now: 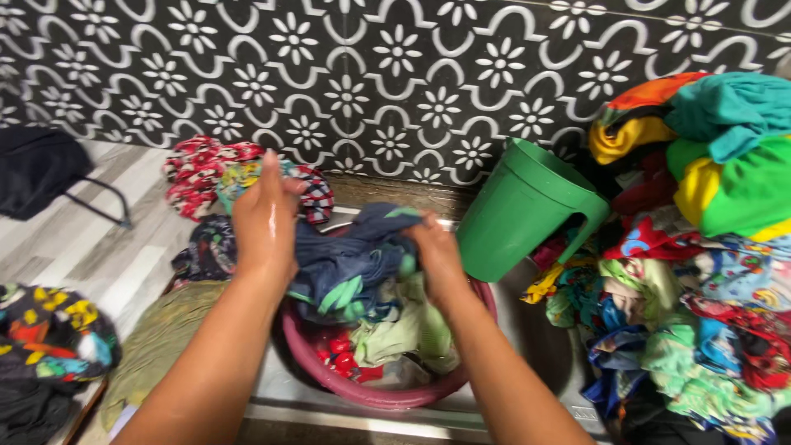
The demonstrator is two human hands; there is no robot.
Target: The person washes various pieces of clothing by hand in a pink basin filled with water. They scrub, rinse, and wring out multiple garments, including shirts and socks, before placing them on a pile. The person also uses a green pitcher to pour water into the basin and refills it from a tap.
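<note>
From above, both hands grip a dark blue garment (350,264) over the maroon basin (371,394) of wet clothes, the left hand (265,221) clutching one end, the right hand (437,251) bunching the other, a green jug (519,210) tilted just beside.

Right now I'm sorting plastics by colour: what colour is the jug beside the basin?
The jug is solid green, clearest in the head view, tilted right of the pink basin.
</note>
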